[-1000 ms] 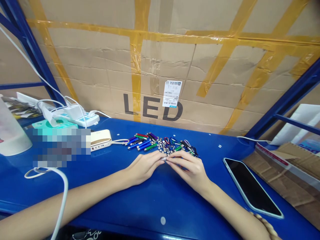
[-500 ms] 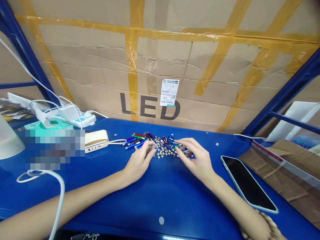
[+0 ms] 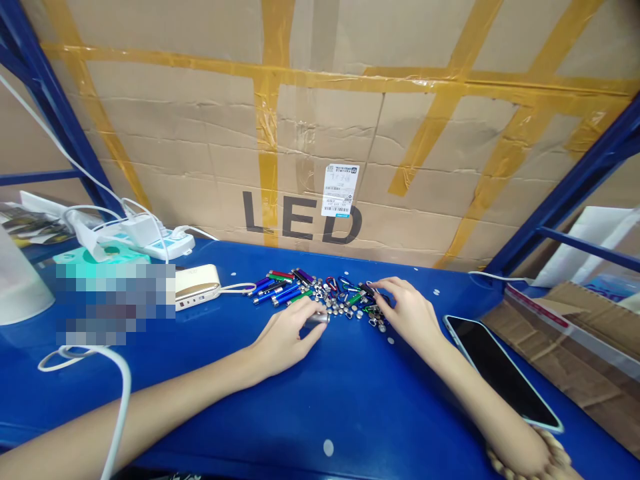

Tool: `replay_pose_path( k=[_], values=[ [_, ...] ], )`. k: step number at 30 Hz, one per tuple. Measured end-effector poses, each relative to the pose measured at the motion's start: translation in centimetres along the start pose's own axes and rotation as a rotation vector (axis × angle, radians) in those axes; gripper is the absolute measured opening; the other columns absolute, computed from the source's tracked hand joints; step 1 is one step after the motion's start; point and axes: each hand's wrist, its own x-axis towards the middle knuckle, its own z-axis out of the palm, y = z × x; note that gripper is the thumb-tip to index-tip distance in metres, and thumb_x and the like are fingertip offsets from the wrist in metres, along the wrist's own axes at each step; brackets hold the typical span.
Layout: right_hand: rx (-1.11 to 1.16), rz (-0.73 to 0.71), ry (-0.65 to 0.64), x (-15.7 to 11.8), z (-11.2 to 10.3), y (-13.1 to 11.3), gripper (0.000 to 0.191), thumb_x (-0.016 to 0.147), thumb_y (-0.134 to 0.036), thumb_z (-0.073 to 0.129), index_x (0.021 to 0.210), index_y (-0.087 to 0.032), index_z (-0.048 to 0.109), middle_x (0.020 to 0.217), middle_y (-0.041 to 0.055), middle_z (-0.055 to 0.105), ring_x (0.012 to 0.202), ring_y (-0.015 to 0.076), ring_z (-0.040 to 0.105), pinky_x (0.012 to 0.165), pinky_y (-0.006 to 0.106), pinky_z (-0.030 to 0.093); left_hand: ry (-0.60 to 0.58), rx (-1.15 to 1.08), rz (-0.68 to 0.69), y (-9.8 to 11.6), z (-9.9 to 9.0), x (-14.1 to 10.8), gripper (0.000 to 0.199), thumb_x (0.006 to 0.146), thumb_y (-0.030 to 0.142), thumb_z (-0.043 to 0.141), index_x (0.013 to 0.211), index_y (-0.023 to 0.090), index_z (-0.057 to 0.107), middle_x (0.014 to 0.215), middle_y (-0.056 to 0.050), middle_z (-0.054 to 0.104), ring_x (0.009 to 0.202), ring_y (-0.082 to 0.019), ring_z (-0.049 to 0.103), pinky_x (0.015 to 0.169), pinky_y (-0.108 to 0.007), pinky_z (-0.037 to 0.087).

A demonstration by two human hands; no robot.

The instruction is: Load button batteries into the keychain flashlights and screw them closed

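Observation:
My left hand (image 3: 287,337) is closed on a silver tube (image 3: 317,319), holding it between thumb and fingers just above the blue table. My right hand (image 3: 411,312) has its fingers bent round a small black clip (image 3: 369,291), which looks like a carabiner and is partly hidden by the fingers. Between the hands lies a loose pile of small round silver pieces (image 3: 341,309), mixed with coloured carabiners (image 3: 347,283). Left of this pile, several blue metal tubes (image 3: 285,294) lie together with a few red, green and purple ones.
A cream power bank (image 3: 200,285) with a looped strap lies left of the tubes, near a white power strip (image 3: 175,247) and cables. On the right are a phone (image 3: 503,373) and an opened cardboard box (image 3: 580,333). A large taped carton (image 3: 210,153) stands behind the table (image 3: 280,413).
My left hand has come slightly nearer and now shows a silver tube in its grasp. My right hand has shifted right, to the black clip at the pile's edge. The view has tilted slightly.

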Motion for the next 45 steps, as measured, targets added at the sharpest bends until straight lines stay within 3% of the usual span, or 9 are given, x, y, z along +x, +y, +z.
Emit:
replay_pose_path(
  k=[8, 15, 18, 23, 26, 33, 39, 45],
  values=[
    [-0.116, 0.130, -0.157, -0.3, 0.5, 0.3, 0.031, 0.086, -0.037, 0.046, 0.106, -0.018, 0.061, 0.094, 0.0091, 0.066, 0.087, 0.0234, 0.063, 0.065, 0.030, 0.048, -0.033, 0.068, 0.089, -0.1, 0.0, -0.1, 0.010, 0.084, 0.021, 0.046, 0.090, 0.020, 0.054, 0.092, -0.003, 0.059, 0.089, -0.016, 0.054, 0.079, -0.031, 0.043],
    [-0.123, 0.120, -0.229, -0.3, 0.0, -0.5, 0.026, 0.084, -0.035, 0.050, 0.104, -0.023, 0.063, 0.094, 0.0046, 0.067, 0.085, 0.0216, 0.063, 0.059, 0.027, 0.047, -0.062, 0.100, 0.000, -0.5, 0.2, 0.2, 0.017, 0.089, 0.030, 0.041, 0.086, 0.018, 0.052, 0.088, -0.003, 0.057, 0.087, -0.018, 0.049, 0.081, -0.034, 0.039],
    [-0.119, 0.076, -0.197, -0.2, -0.2, -0.5, 0.021, 0.083, -0.029, 0.051, 0.098, -0.025, 0.065, 0.094, 0.0020, 0.067, 0.086, 0.0206, 0.063, 0.059, 0.025, 0.046, -0.070, 0.094, -0.013, -0.4, 0.2, 0.2, 0.020, 0.091, 0.030, 0.036, 0.085, 0.018, 0.050, 0.086, -0.003, 0.054, 0.085, -0.017, 0.048, 0.081, -0.034, 0.038],
    [-0.074, -0.009, -0.036, -0.1, -0.6, -0.5, 0.019, 0.084, -0.027, 0.049, 0.087, -0.024, 0.067, 0.087, 0.0009, 0.068, 0.083, 0.0192, 0.063, 0.058, 0.025, 0.045, -0.053, 0.097, -0.020, 0.0, 0.0, 0.1, 0.024, 0.092, 0.031, 0.031, 0.077, 0.018, 0.044, 0.079, -0.001, 0.050, 0.079, -0.016, 0.046, 0.077, -0.033, 0.038],
    [-0.081, -0.022, -0.024, -0.2, -0.9, -0.6, 0.017, 0.082, -0.026, 0.051, 0.085, -0.024, 0.067, 0.085, 0.0000, 0.069, 0.082, 0.0189, 0.064, 0.057, 0.025, 0.045, -0.043, 0.099, -0.004, 0.3, -0.1, 0.1, 0.026, 0.093, 0.031, 0.029, 0.075, 0.019, 0.042, 0.078, -0.001, 0.050, 0.077, -0.016, 0.046, 0.075, -0.032, 0.038],
    [-0.105, 0.006, -0.149, -0.3, -1.1, -0.7, 0.012, 0.077, -0.026, 0.057, 0.080, -0.026, 0.069, 0.078, -0.0017, 0.070, 0.071, 0.0175, 0.064, 0.049, 0.023, 0.040, -0.014, 0.115, 0.021, 0.4, -0.2, 0.1, 0.028, 0.093, 0.031, 0.026, 0.072, 0.019, 0.040, 0.077, -0.002, 0.051, 0.076, -0.017, 0.046, 0.071, -0.032, 0.038],
    [0.005, 0.107, -0.280, -0.2, -2.3, -1.4, 0.013, 0.072, -0.039, 0.063, 0.075, -0.028, 0.070, 0.069, -0.0025, 0.070, 0.065, 0.0176, 0.065, 0.045, 0.022, 0.037, 0.021, 0.085, -0.025, 0.4, -0.1, -0.1, 0.026, 0.093, 0.032, 0.025, 0.074, 0.020, 0.038, 0.076, -0.001, 0.048, 0.070, -0.016, 0.045, 0.066, -0.030, 0.038],
    [0.054, 0.056, -0.356, -0.7, -1.9, -1.7, 0.010, 0.068, -0.023, 0.065, 0.076, -0.026, 0.070, 0.071, -0.0018, 0.070, 0.065, 0.0167, 0.065, 0.051, 0.023, 0.044, 0.010, 0.059, -0.056, 0.5, -0.3, -0.2, 0.026, 0.093, 0.034, 0.025, 0.077, 0.020, 0.040, 0.075, -0.001, 0.048, 0.069, -0.016, 0.046, 0.066, -0.030, 0.039]
  ],
)
